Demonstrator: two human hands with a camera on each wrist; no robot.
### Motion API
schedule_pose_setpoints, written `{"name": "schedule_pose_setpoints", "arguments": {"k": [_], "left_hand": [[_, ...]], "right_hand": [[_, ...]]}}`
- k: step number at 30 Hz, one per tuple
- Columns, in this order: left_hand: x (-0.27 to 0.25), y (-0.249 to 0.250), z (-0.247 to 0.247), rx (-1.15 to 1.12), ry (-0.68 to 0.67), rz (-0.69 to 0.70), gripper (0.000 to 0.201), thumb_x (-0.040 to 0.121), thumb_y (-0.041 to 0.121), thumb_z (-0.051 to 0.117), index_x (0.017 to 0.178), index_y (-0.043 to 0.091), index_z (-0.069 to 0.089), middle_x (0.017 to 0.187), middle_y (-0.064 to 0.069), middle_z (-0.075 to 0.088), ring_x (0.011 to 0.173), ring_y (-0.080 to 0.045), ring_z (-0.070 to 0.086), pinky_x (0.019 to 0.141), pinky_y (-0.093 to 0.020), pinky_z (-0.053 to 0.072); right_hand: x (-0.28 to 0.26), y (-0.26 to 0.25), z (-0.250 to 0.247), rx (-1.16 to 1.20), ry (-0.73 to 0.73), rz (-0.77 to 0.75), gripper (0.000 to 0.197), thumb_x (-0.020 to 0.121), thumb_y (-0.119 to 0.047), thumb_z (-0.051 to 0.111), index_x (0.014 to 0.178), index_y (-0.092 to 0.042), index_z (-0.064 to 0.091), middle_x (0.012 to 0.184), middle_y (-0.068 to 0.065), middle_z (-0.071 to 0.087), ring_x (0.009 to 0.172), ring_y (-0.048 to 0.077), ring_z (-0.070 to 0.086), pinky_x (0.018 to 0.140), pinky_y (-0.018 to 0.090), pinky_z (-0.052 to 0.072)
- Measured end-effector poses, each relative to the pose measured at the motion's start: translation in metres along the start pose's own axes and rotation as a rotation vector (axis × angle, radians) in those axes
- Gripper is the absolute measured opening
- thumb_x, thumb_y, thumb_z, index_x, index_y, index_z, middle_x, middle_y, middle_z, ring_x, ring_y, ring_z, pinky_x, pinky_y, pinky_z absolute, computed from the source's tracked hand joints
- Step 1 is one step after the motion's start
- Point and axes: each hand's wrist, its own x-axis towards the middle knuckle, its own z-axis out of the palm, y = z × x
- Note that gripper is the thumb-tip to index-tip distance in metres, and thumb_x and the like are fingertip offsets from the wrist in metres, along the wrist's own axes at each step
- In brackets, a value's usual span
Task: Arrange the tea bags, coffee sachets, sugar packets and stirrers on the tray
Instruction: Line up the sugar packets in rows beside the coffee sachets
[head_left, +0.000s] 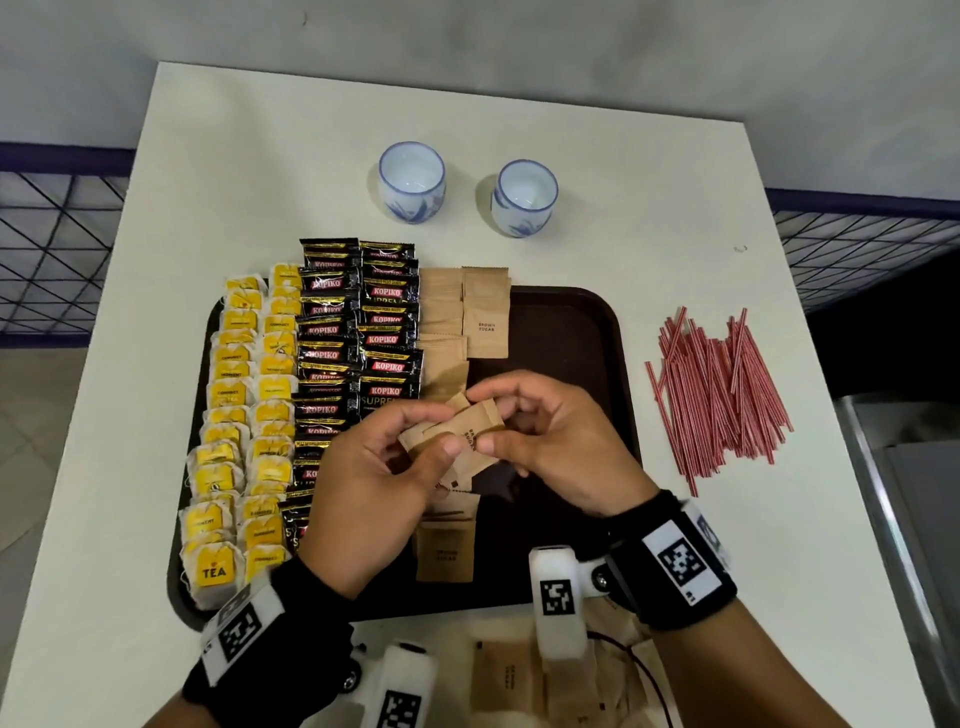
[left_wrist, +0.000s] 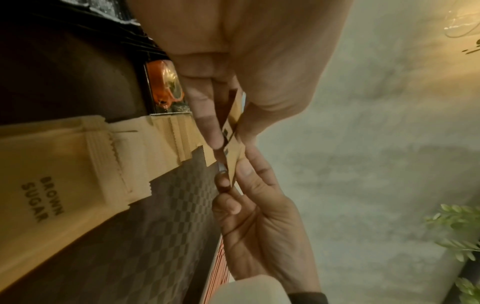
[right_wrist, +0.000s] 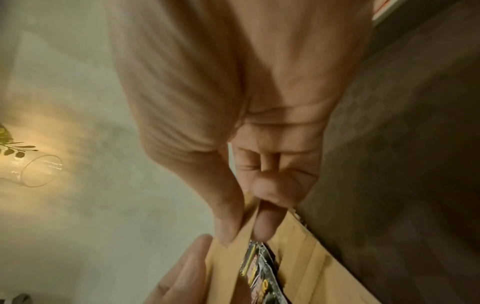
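Brown paper sugar packets (head_left: 457, 434) sit pinched in our left hand (head_left: 374, 478) and right hand (head_left: 550, 447), just above the tray (head_left: 582, 332). We could drop them if our fingers slip, messing the rows. Their long side runs slanted across the tray, toward the coffee sachets (head_left: 358, 332).

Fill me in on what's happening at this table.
A person is laying out drink supplies on a dark tray. Both the left hand and the right hand pinch brown sugar packets above it. Tea bags and coffee sachets already sit in columns; the red stirrers lie on the table.
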Motion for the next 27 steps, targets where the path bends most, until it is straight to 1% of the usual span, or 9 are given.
{"name": "schedule_pose_setpoints", "arguments": {"k": [2,6,9,12,14,17,20,22,27], "left_hand": [[0.001,0.0,-0.001,-0.007,-0.018,-0.011,0.027,0.085,0.003,0.074,0.101,0.024,0.074,0.103,0.008,0.076,0.082,-0.015,0.074,0.058,-0.035,0.063],[0.002,-0.002,-0.002,-0.026,-0.007,-0.012,0.028,0.082,-0.002,0.076,0.099,0.02,0.072,0.103,0.006,0.075,0.084,-0.018,0.075,0.062,-0.037,0.063],[0.004,-0.002,-0.001,-0.03,0.027,0.013,0.027,0.08,-0.001,0.078,0.097,0.017,0.069,0.101,0.007,0.075,0.082,-0.016,0.075,0.062,-0.032,0.062],[0.004,-0.002,-0.003,-0.013,0.039,0.036,0.024,0.082,-0.001,0.076,0.097,0.015,0.068,0.099,0.011,0.075,0.082,-0.01,0.074,0.06,-0.023,0.059],[0.003,-0.001,-0.006,0.012,0.049,0.051,0.02,0.086,-0.001,0.071,0.097,0.016,0.069,0.097,0.012,0.075,0.082,-0.007,0.073,0.061,-0.021,0.058],[0.002,-0.002,-0.012,0.028,0.07,0.046,0.019,0.091,0.001,0.067,0.098,0.017,0.071,0.097,0.012,0.075,0.079,-0.006,0.072,0.06,-0.021,0.058],[0.001,-0.004,-0.014,0.007,0.079,0.024,0.019,0.092,0.0,0.064,0.098,0.017,0.071,0.097,0.011,0.076,0.073,-0.005,0.071,0.055,-0.016,0.052],[-0.001,-0.005,-0.014,0.024,0.073,0.022,0.022,0.093,0.001,0.064,0.098,0.021,0.071,0.097,0.011,0.076,0.075,-0.005,0.07,0.055,-0.018,0.052],[-0.003,-0.006,-0.014,0.051,0.057,0.036,0.024,0.091,0.0,0.065,0.096,0.023,0.072,0.096,0.014,0.076,0.072,0.002,0.065,0.062,-0.012,0.049]], "right_hand": [[0.002,-0.001,0.0,0.005,0.057,0.025,0.043,0.08,0.003,0.077,0.117,-0.016,0.064,0.09,0.017,0.067,0.072,0.02,0.063,0.052,0.028,0.047],[0.004,0.0,0.0,0.142,0.155,0.088,0.039,0.077,0.008,0.077,0.111,-0.005,0.062,0.086,0.012,0.068,0.072,0.022,0.066,0.059,0.026,0.055],[0.002,0.002,0.003,0.338,0.167,0.149,0.024,0.078,0.012,0.072,0.099,0.005,0.065,0.092,0.017,0.067,0.076,0.022,0.069,0.064,0.024,0.059],[0.004,0.001,0.003,0.37,0.171,0.179,0.008,0.084,0.009,0.067,0.091,0.006,0.065,0.083,0.016,0.071,0.069,0.02,0.069,0.06,0.024,0.058],[0.011,-0.003,-0.009,0.311,0.237,0.15,0.006,0.087,0.007,0.065,0.089,0.002,0.067,0.074,0.012,0.072,0.061,0.016,0.066,0.054,0.022,0.056],[0.035,-0.01,-0.04,0.104,0.352,0.105,0.012,0.089,0.006,0.064,0.089,-0.004,0.071,0.07,0.007,0.073,0.059,0.015,0.065,0.053,0.023,0.055],[0.061,-0.012,-0.06,-0.159,0.371,0.092,0.019,0.089,0.004,0.065,0.083,-0.012,0.073,0.067,0.0,0.072,0.059,0.013,0.064,0.054,0.022,0.053],[0.075,-0.01,-0.061,-0.275,0.369,0.086,0.019,0.087,0.002,0.068,0.079,-0.014,0.072,0.064,-0.002,0.07,0.056,0.008,0.061,0.051,0.021,0.05],[0.098,-0.006,-0.054,-0.352,0.358,0.086,0.013,0.084,0.0,0.069,0.078,-0.011,0.07,0.066,0.004,0.068,0.055,0.01,0.062,0.05,0.024,0.05]]}}
